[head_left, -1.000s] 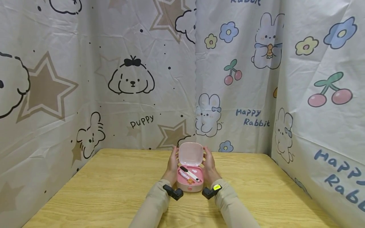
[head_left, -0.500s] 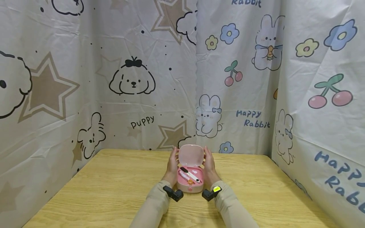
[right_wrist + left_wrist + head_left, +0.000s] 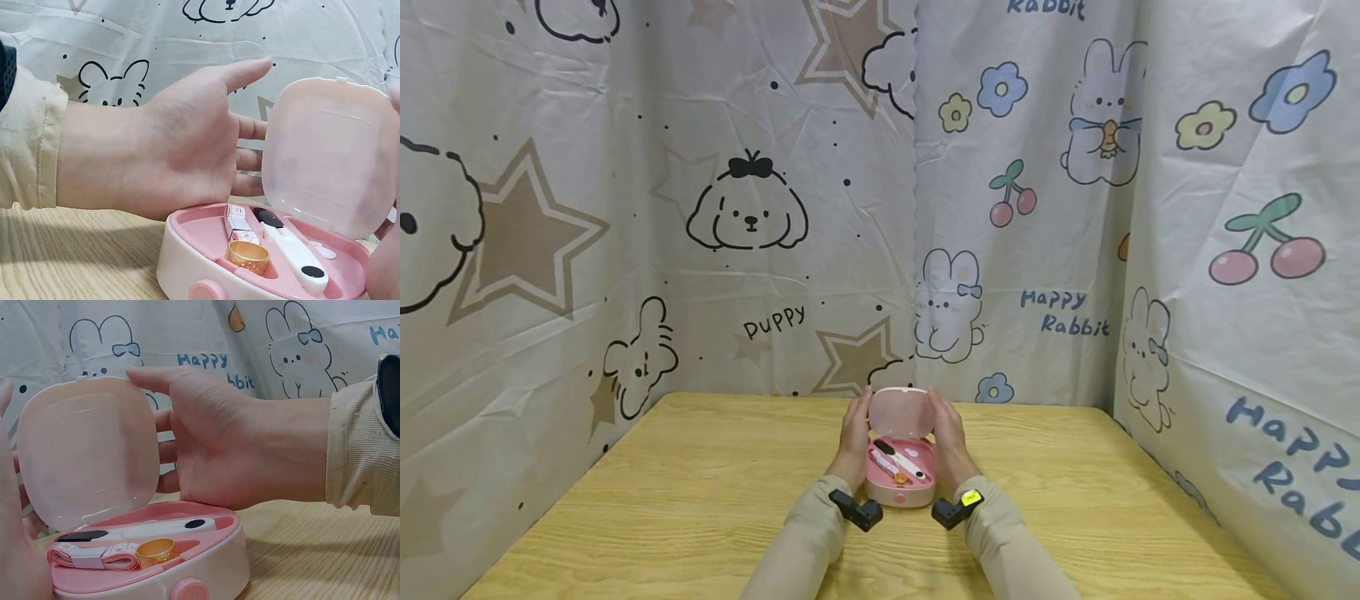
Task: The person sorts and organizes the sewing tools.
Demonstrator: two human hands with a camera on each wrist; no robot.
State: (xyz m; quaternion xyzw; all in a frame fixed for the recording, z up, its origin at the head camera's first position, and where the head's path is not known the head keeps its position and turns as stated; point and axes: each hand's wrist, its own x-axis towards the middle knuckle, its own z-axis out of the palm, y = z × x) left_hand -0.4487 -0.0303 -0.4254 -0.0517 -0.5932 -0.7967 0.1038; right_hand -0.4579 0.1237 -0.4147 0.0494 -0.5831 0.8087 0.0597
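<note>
A pink sewing box stands on the table with its translucent pink lid raised. My left hand is at the lid's left side, its fingers reaching behind the edge and its thumb extended. At the other side is my right hand, with the thumb at the lid's upper corner and fingers behind the side edge. In the pink tray lie a folded tape measure, a gold dimpled ring and a white slim tool with a dark end. Part of each hand's fingers is hidden behind the lid.
The light wood table extends around the box. Printed curtains hang behind and along both sides. A round pink button juts from the box's front.
The lid has tilted forward and its top edge is lower. Both hands have moved with it, fingertips slightly closer together. The box body has stayed in place.
</note>
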